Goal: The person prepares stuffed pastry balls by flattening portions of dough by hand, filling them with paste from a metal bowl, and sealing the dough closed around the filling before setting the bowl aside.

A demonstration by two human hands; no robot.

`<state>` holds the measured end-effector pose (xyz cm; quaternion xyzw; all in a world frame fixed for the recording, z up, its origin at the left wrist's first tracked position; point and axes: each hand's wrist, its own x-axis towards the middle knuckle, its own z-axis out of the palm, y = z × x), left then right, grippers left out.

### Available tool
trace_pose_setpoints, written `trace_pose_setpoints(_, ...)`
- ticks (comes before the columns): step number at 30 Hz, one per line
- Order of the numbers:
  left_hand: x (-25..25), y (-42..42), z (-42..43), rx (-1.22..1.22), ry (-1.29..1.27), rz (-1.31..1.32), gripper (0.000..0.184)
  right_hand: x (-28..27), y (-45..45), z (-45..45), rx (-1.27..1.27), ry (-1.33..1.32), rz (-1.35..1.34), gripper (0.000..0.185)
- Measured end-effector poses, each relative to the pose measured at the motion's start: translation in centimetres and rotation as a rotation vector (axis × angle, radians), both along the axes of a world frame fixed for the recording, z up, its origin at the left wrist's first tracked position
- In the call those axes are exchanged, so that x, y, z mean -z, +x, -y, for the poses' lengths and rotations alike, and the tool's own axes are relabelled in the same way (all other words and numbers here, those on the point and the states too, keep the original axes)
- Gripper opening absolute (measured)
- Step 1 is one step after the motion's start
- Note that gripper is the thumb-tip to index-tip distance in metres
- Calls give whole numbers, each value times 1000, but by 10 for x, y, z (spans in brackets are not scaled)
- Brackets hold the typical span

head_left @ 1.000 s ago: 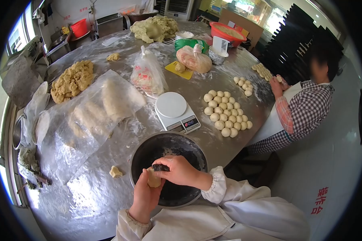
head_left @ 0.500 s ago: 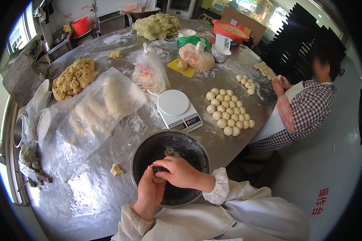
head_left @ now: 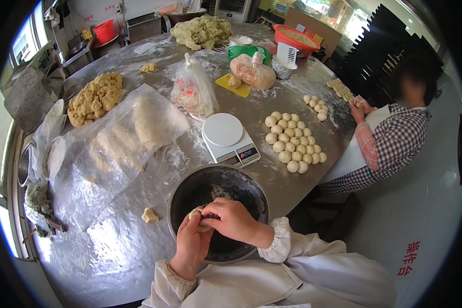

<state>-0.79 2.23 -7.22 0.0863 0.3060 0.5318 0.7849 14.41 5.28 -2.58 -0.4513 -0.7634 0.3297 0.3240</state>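
Note:
Over a wide metal bowl [head_left: 264, 197] with a dark mass inside, both hands meet around a small piece of dough [head_left: 204, 228]. A dark filling [head_left: 209, 217] shows in it between the fingers. My left hand [head_left: 192, 246] cups the dough from below and the left, thumb up. My right hand [head_left: 233, 220] bends over from the right, its closed fingers pressed on the dough and filling; the fingertips are partly hidden. Left of the bowl lies a small scrap of dough [head_left: 150, 215]. A white kitchen scale [head_left: 224, 131] stands just behind the bowl.
Several dough balls [head_left: 291, 141] sit in rows to the right. Plastic sheeting [head_left: 102, 169] covers pale dough at left, beside a large dough lump [head_left: 95, 98]. Bags, a yellow scraper [head_left: 241, 91] and a red basin [head_left: 305, 49] are farther back. A co-worker [head_left: 395, 133] stands at right, handling dough.
My fingers have shifted slightly around the dough, and more of its pale edge shows above my left thumb. The co-worker's hands have moved a little. The view has shifted slightly.

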Motion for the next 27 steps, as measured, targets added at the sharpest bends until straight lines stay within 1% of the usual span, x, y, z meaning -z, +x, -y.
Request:
trace_pose_setpoints(3,-8,2,0,-21,-52,-4,22,0,2,0,-23,18,-2,18)
trace_pose_setpoints(7,-5,1,0,-13,-38,12,22,2,2,0,-36,45,-12,18)
trace_pose_setpoints(9,-11,2,0,-4,-27,9,23,1,1,0,-14,-19,-49,20)
trace_pose_setpoints(13,-10,2,0,-7,8,-91,25,-4,-2,2,8,-190,-93,24)
trace_pose_setpoints(18,-8,0,0,-1,-1,-94,27,-5,-2,1,-18,-153,-72,25)
trace_pose_setpoints(21,-11,-2,0,5,-29,-74,23,-4,-1,1,-17,-141,-86,24)
trace_pose_setpoints(24,-6,-4,-1,1,-17,-74,23,1,1,0,-11,-119,-83,25)
trace_pose_setpoints(27,-10,-4,-2,-7,-8,-92,23,1,4,-3,25,-97,-67,25)
